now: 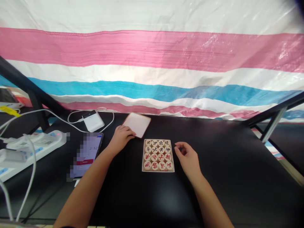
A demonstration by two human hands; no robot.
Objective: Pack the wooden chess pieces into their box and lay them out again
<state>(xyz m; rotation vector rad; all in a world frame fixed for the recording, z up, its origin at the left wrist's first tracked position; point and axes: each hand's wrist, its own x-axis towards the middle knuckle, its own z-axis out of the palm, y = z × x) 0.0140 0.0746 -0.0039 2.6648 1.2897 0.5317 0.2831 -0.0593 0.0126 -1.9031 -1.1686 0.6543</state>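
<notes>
A square box (143, 156) of round xiangqi pieces lies uncovered on the black table in front of me. Its pieces sit in rows, the far rows (157, 146) marked with black characters and the near rows (158, 161) with red. Beyond it to the left is a pale square box lid (138, 124), tilted on the table. My left hand (122, 137) grips the lid's near left edge, fingers over the top. Just right of the box, my right hand (188, 157) rests with loosely bent fingers, thumb and index finger apart, and nothing visible in it.
A phone (86, 155) with a lit screen lies by my left forearm. Behind it is a white power bank (93, 121) with a cable. A white power strip (35, 150) with plugs and cords takes up the left side. Striped sheeting (152, 50) hangs behind the black table (228, 164).
</notes>
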